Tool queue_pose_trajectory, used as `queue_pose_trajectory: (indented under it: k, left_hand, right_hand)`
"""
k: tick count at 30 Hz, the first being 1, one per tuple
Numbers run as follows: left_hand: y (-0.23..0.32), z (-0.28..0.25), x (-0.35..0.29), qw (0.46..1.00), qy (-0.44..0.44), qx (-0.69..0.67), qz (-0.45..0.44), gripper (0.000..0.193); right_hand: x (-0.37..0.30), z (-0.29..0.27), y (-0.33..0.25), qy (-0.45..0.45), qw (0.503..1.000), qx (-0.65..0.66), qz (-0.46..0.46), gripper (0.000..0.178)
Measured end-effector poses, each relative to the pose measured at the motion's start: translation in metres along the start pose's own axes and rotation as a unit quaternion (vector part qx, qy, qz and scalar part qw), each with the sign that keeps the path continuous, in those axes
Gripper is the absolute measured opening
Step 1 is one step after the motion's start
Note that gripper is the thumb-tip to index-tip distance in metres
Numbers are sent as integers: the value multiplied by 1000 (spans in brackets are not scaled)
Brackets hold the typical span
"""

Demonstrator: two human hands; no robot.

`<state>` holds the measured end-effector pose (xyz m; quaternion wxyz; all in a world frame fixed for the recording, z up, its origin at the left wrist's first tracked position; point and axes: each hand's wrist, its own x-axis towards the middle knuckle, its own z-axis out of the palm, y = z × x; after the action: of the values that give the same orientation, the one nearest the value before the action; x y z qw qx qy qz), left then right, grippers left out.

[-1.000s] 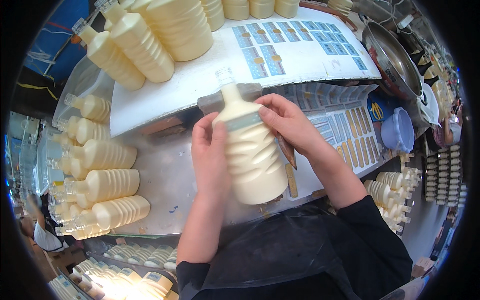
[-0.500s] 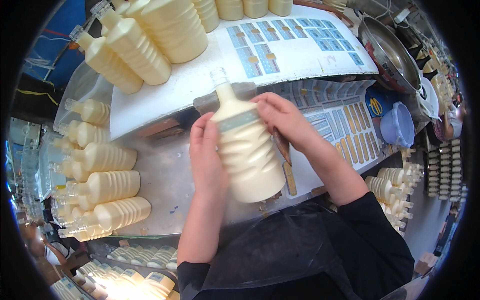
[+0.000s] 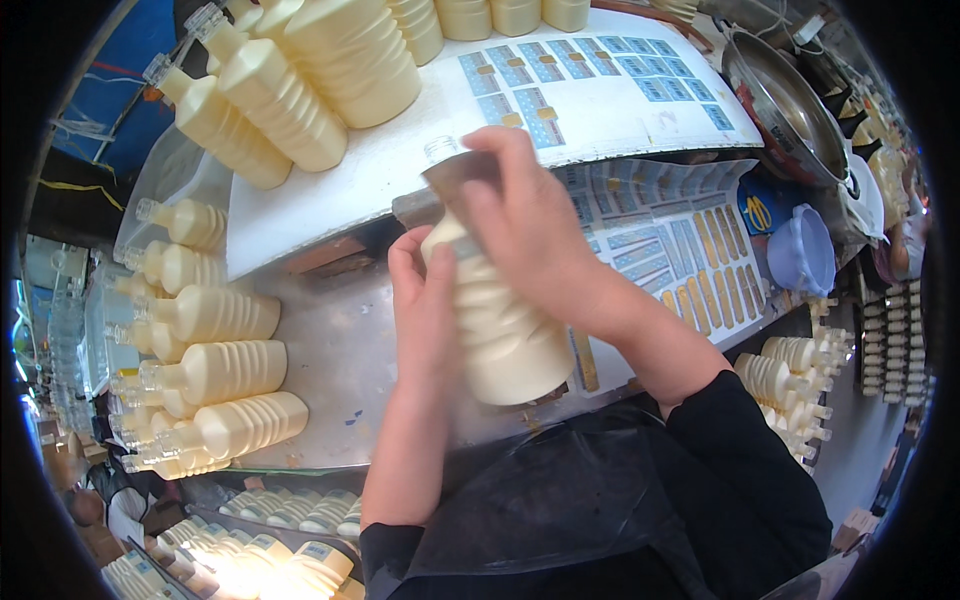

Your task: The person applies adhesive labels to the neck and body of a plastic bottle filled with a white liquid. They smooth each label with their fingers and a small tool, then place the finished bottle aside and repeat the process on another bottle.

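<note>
A cream ribbed bottle with a clear threaded neck stands tilted in front of me over the metal table. My left hand grips its left side, thumb on the front at the shoulder. Across the front of the bottle my right hand is raised, fingers closed on a brown flat scraper-like piece that overlaps the bottle's neck. A blue-grey label strip shows at the shoulder, partly hidden by the right hand. Motion blurs the right fingers.
Similar bottles lie in a stack at left; others stand on the white raised board beside blue label stickers. Gold and blue label sheets lie at right, near a lavender bucket and a metal pan.
My right hand has left the bottle's right shoulder and moved left across its front, bringing the brown piece up to the neck. My left hand still holds the bottle.
</note>
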<state>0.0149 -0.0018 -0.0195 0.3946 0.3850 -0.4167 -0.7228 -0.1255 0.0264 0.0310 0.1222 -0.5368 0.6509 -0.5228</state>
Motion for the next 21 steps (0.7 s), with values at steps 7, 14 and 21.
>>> queue_pose_trajectory:
  k: [7, 14, 21]
  left_hand:
    - [-3, -1, -1, 993, -18, -118, -19, 27]
    - [4, 1, -5, 985, -23, -166, -32, 33]
    - [16, 16, -17, 989, 12, -145, -30, 38]
  right_hand:
    - [-8, -23, 58, 51, 998, -19, 27, 33]
    - [-1, -21, 22, 3, 998, 43, 35, 35]
    - [0, 4, -14, -18, 995, -78, -55, 34]
